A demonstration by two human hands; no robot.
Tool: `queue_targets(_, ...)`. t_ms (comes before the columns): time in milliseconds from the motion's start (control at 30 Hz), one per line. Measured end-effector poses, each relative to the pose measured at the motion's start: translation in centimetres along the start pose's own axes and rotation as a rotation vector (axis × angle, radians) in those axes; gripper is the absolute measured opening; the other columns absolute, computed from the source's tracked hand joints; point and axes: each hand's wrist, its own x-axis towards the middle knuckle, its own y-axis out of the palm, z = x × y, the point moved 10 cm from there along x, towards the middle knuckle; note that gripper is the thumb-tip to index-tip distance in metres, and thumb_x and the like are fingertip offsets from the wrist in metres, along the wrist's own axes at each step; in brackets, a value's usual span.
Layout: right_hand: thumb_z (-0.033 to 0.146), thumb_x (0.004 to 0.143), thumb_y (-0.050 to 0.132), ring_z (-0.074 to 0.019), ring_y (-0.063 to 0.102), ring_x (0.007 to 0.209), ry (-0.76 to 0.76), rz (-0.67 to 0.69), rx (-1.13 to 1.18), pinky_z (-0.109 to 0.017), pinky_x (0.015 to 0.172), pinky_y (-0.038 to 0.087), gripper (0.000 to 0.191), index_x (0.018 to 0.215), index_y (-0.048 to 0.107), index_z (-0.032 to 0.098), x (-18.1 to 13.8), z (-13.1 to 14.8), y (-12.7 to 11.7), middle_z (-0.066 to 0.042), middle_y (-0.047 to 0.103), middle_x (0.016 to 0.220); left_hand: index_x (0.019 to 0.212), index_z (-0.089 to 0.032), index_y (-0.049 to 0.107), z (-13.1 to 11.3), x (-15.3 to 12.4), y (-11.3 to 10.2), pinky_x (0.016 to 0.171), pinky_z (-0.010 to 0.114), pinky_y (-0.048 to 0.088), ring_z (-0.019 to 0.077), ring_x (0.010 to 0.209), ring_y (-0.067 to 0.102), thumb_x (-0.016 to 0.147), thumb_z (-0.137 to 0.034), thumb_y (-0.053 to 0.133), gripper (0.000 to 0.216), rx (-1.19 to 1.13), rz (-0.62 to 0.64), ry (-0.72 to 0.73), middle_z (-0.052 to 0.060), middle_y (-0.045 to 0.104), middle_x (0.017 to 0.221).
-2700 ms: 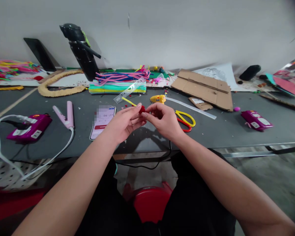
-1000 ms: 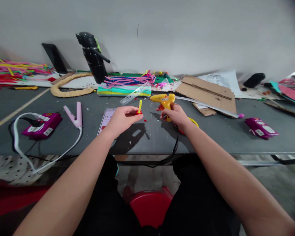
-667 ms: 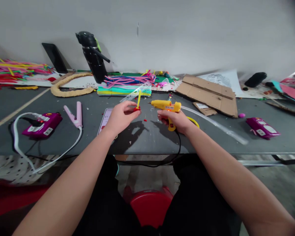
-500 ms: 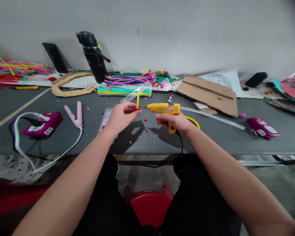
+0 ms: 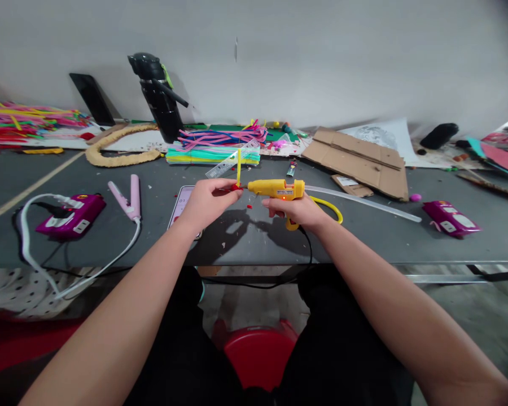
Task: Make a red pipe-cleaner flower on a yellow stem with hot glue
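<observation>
My left hand (image 5: 211, 200) pinches a small red piece (image 5: 236, 187), partly hidden by the fingers. A yellow pipe cleaner (image 5: 239, 165) stands upright from it. In my right hand (image 5: 297, 210) is a yellow hot glue gun (image 5: 271, 187), its small light glowing red-orange. The gun's nozzle points left and is at the red piece; whether it touches cannot be made out. A long clear glue stick (image 5: 364, 204) sticks out of the gun's rear. Beneath my left wrist lies a phone (image 5: 181, 206), partly covered.
Pipe cleaner bundles (image 5: 214, 155), a clear ruler (image 5: 231, 160) and a black bottle (image 5: 158, 101) are at the back. Cardboard (image 5: 355, 155) lies right of them. Purple power strips (image 5: 74, 217) flank the table, with a pink flat iron (image 5: 131, 197) at left. The gun's black cord (image 5: 310, 248) hangs over the front edge.
The glue gun has moved slightly left, bringing its nozzle up to the red piece. My left hand keeps its pinch, nearly still. The whole view has shifted slightly.
</observation>
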Motion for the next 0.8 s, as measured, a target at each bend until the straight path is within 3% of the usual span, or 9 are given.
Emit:
queue_targets(500,0.045,0.080,0.070,-0.0147,0.056,0.063,-0.009,-0.031,-0.063,-0.029,0.060,0.041,0.031,0.065,0.064,0.019,0.01,-0.01,-0.13,-0.001,0.063,0.064,0.099,-0.017,0.075,-0.08,0.11,0.27,0.090,0.040,0.059,0.0227,0.091,0.074,0.075,-0.034,0.082,0.030,-0.079,0.011,0.002,0.009,0.079,0.100)
queue_targets(800,0.044,0.082,0.068,-0.0137,0.055,0.061,-0.026,-0.025,-0.060,-0.028,0.060,0.040,0.032,0.062,0.061,0.020,0.02,0.19,-0.01,0.000,0.062,0.062,0.102,-0.018,0.075,0.02,0.03,0.48,0.093,0.040,0.058,0.0247,0.097,0.074,0.070,-0.038,0.088,0.040,-0.087,0.025,0.012,0.010,0.079,0.104)
